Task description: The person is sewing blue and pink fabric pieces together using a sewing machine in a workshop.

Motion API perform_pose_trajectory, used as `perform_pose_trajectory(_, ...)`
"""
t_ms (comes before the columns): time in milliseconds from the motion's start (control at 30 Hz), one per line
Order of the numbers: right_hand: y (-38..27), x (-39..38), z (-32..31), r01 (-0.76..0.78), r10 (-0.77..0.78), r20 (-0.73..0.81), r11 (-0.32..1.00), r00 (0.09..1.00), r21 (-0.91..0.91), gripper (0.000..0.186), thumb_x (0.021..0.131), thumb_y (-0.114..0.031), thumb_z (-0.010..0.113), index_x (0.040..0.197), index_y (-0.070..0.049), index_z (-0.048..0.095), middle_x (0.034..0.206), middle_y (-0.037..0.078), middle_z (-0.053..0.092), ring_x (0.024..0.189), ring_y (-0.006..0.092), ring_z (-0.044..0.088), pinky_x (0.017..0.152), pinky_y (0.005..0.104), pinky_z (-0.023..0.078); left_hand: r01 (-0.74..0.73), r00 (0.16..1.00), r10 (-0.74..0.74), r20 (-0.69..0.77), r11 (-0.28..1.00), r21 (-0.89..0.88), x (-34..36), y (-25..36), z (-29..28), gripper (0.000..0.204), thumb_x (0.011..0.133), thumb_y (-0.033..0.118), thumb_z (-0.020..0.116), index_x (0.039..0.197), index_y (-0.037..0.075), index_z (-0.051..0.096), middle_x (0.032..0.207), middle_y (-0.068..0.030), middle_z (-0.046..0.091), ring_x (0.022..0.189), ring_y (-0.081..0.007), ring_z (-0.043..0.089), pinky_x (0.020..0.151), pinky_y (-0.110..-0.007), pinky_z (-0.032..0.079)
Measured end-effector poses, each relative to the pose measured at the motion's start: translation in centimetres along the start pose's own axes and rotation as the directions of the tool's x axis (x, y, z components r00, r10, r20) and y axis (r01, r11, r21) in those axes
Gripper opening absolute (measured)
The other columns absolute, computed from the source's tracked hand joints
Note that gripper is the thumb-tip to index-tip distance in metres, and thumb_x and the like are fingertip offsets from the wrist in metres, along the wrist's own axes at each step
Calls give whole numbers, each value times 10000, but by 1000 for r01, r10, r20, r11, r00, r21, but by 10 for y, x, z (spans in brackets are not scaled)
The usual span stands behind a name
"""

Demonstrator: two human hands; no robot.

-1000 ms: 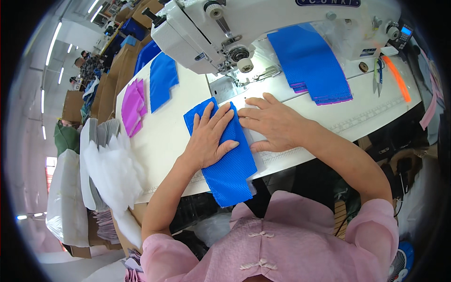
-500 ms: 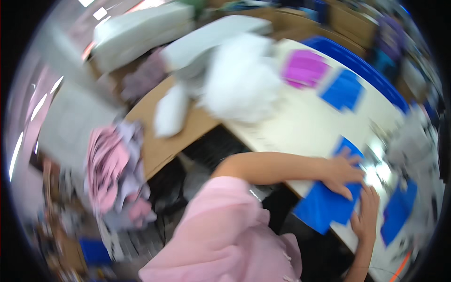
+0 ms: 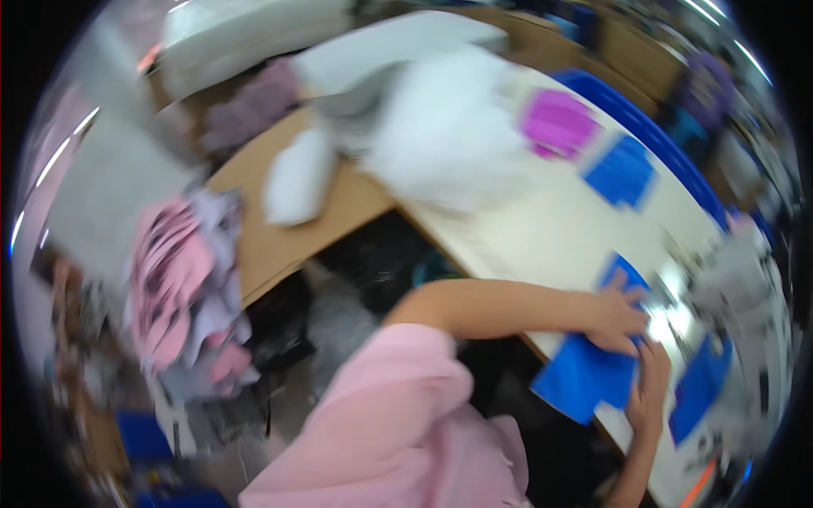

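A blue piece of cloth or sheet lies on the cream table at the lower right, its near corner hanging past the edge. My left hand rests flat on it with the fingers spread. Along the piece's right edge lies my right hand, fingers stretched out and pointing away from me, close to the left fingertips. Just right of both hands is a brightly lit metal plate of what looks like a white sewing machine. Another blue piece lies beside it.
A magenta stack and a blue stack lie farther back, beside a blue rim. White fluffy material heaps at the table's far left. Pink and grey cut pieces pile up at left. A person is at the far right.
The whole view has shifted a little with my head. My two hands are slightly closer together on the blue piece, which otherwise lies about the same.
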State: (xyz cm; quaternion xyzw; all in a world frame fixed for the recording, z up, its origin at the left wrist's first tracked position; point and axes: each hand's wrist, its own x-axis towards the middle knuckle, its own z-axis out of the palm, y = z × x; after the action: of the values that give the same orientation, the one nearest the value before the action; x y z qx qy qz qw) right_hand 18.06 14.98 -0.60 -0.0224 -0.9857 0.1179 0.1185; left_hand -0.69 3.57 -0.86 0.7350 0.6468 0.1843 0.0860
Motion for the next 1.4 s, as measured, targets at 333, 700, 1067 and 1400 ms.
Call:
perform_pose_trajectory(333, -15, 12, -1, -55, 55, -15, 998, 998, -7, 569, 692, -309, 615, 1186, -74, 460, 1250, 122, 418, 1209, 313, 322, 976, 479, 257, 106, 990, -119, 78, 983, 153, -10, 2, -16, 482, 861, 411, 437, 1264, 146, 415, 1354, -45, 347, 1295, -311, 197, 1001, -590, 137)
perform_pose_trajectory(700, 5, 23, 2, -66, 67, 2, 992, 998, -111, 633, 782, -525, 506, 1221, -75, 434, 1282, 117, 396, 1221, 305, 303, 995, 470, 225, 32, 987, -59, 149, 984, 175, 22, -27, -20, 545, 857, 558, 323, 1288, 231, 389, 1363, -30, 350, 1311, -287, 182, 1026, -568, 109)
perform_pose_trajectory(1067, 8, 27, -1, -86, 83, -33, 993, 996, -84, 619, 772, -482, 523, 1218, -63, 433, 1288, 123, 393, 1224, 320, 294, 1001, 454, 213, -2, 997, -13, 76, 982, 189, 29, -32, -18, 532, 856, 540, 355, 1258, 199, 419, 1334, -29, 382, 1281, -280, 242, 1002, -578, 169)
perform_pose_trajectory(1400, 8, 27, 3, -64, 56, -64, 988, 996, -138, 593, 781, -474, 510, 1213, -76, 430, 1276, 106, 404, 1207, 317, 289, 979, 475, 204, -11, 996, -7, 92, 981, 192, 27, -35, -16, 529, 851, 525, 379, 1272, 205, 396, 1359, -38, 347, 1292, -294, 222, 994, -582, 172)
